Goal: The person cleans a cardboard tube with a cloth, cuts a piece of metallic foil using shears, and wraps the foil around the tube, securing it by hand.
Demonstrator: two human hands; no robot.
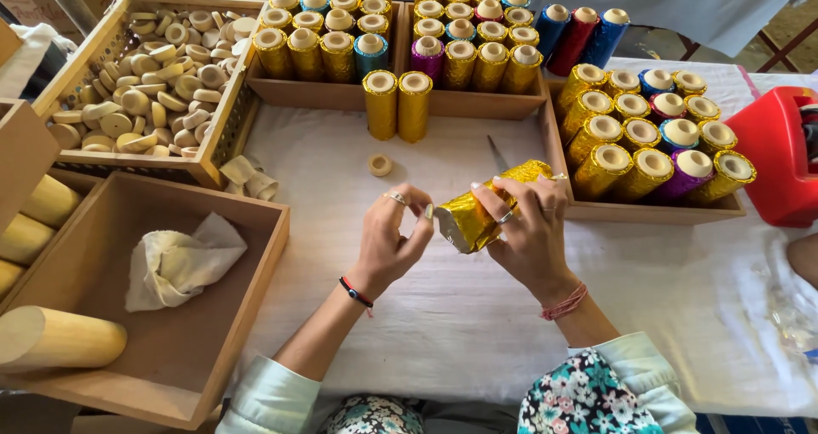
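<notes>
The right hand [528, 229] grips a cylinder wrapped in gold foil [487, 206], held tilted above the centre of the white-covered worktop [443, 315]. The left hand [390, 242] pinches the loose foil at the cylinder's near end, fingertips closed on the edge.

At 12 o'clock from the hands, two finished gold cylinders [397, 103] stand upright; a small wooden cap [380, 165] lies just below them. A thin blade-like tool [498, 155] rests at 1 o'clock, partly hidden behind the held cylinder. A tray of finished foil-wrapped cylinders [656, 149] sits at 2 o'clock, a box of wooden caps [149, 85] at 10 o'clock, and a box holding a crumpled cloth [183, 259] at 9 o'clock.

Risk assessment: the foil appears thin; excess pinch force could tear or crease it. The tilted cylinder could slip from the right hand and dent its wrap. The blade lies near the right fingers, so contact is possible.
</notes>
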